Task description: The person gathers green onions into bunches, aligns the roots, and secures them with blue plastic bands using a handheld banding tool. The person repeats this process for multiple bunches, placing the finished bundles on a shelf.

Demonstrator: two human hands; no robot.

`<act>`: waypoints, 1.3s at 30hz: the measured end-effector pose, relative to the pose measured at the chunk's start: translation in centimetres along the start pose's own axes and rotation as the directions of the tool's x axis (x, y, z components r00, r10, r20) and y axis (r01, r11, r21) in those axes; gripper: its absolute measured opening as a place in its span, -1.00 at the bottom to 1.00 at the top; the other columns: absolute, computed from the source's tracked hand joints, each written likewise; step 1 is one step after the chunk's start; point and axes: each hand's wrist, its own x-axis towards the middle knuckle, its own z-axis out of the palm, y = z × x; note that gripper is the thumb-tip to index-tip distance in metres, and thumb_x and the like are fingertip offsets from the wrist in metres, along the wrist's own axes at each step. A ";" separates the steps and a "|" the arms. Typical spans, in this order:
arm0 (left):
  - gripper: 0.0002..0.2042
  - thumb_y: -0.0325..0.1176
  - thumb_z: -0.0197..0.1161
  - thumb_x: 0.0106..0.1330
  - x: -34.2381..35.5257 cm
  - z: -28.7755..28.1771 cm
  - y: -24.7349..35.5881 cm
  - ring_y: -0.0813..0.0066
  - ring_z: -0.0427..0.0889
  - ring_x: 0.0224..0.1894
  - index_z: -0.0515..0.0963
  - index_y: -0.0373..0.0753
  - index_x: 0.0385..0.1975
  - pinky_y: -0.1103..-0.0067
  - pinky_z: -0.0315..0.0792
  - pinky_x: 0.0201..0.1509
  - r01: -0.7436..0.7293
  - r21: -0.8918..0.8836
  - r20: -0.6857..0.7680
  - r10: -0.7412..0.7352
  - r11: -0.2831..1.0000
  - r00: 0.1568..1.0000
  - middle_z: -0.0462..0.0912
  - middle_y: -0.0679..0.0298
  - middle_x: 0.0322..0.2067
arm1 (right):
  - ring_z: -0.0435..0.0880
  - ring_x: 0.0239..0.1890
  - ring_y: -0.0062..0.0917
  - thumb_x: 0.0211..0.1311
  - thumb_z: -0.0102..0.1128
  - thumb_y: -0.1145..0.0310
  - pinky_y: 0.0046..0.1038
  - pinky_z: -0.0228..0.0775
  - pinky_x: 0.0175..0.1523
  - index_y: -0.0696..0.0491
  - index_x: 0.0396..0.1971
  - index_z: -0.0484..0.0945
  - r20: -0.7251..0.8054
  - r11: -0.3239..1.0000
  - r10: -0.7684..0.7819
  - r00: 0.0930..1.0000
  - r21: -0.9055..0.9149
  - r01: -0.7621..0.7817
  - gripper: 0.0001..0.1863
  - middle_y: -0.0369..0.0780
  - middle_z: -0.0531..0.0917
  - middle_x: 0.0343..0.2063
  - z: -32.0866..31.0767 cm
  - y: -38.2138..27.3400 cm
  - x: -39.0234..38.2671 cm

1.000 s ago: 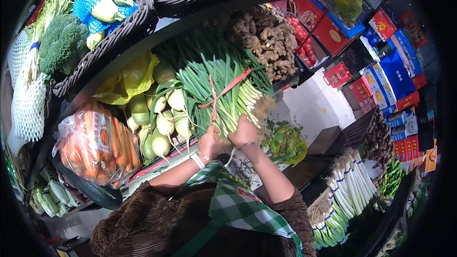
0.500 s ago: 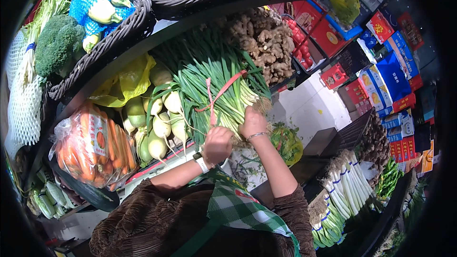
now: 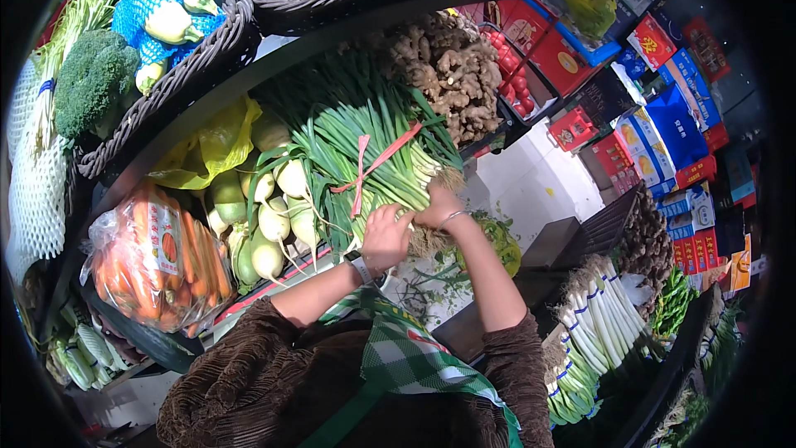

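Note:
A large pile of green onions [image 3: 356, 137] with long green leaves lies in front of me, its pale stems and hairy roots toward me. A pinkish-red tie [image 3: 377, 164] crosses part of it. My left hand [image 3: 387, 238], with a white-banded watch at the wrist, is curled over the near stems; its fingertips are partly hidden. My right hand [image 3: 439, 206], wearing a bracelet, is closed around stems at the root end, close beside the left. Below both hands, loose leafy scraps [image 3: 423, 286] lie on a white surface.
To the left are white-green radishes [image 3: 274, 228], bagged carrots [image 3: 162, 261] and a yellow bag [image 3: 211, 145]. Ginger [image 3: 448, 66] sits beyond the onions. A dark wicker basket [image 3: 236, 21] stands far left. Tied white-stemmed leeks [image 3: 601, 323] and boxed goods [image 3: 663, 145] are at right.
My left hand has shifted right, closer to the right hand, and its fist has loosened into longer, curved fingers. The right hand stays at the root end. The whole view has shifted slightly.

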 end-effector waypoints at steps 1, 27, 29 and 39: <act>-0.65 -0.38 0.17 0.15 0.0 0.0 0.0 0.02 0.35 0.10 0.53 -0.19 -0.02 0.24 0.21 0.22 0.018 0.006 0.023 -0.018 1.000 1.000 0.44 0.03 0.01 | 0.63 -0.13 -0.05 -0.26 0.43 0.25 -0.23 0.49 -0.01 0.26 -0.03 0.41 -0.028 0.998 0.064 0.998 0.019 -0.063 -0.29 0.13 0.63 -0.22 0.7 -0.4 -0.3; -0.79 -0.21 0.37 0.07 3.3 -6.3 3.9 0.16 0.64 -0.37 0.65 -0.23 -0.45 0.40 0.50 -0.28 0.017 -0.150 0.161 0.007 0.989 0.987 0.64 0.15 -0.47 | 0.58 -0.34 -0.14 -0.22 0.19 0.47 -0.17 0.35 -0.27 0.10 -0.44 0.42 -0.343 0.844 -0.079 0.936 -0.522 -0.120 -0.76 -0.08 0.57 -0.51 -14.8 8.5 -22.7; -0.71 -0.19 0.39 0.02 3.6 -6.7 9.3 0.12 0.60 -0.23 0.62 -0.25 -0.35 0.35 0.47 -0.12 -0.293 -0.310 0.101 0.338 0.904 0.936 0.63 0.13 -0.37 | 0.53 -0.41 -0.26 -0.25 0.16 0.52 -0.30 0.28 -0.30 0.05 -0.50 0.42 -0.476 0.741 -0.248 0.844 -0.654 -0.151 -0.81 -0.18 0.51 -0.56 -16.1 7.7 -25.3; -0.13 0.05 0.54 -0.25 10.2 -4.1 32.0 0.03 0.30 0.30 0.40 -0.35 0.08 0.18 0.03 0.41 -0.843 -0.403 0.008 0.922 0.357 0.386 0.46 -0.01 0.12 | 0.52 -0.24 -0.50 -0.02 0.07 0.32 -0.43 0.28 0.11 0.06 -0.29 0.45 -0.286 0.145 -0.461 0.840 -0.958 -0.246 -0.74 -0.29 0.52 -0.43 -20.9 2.8 -36.4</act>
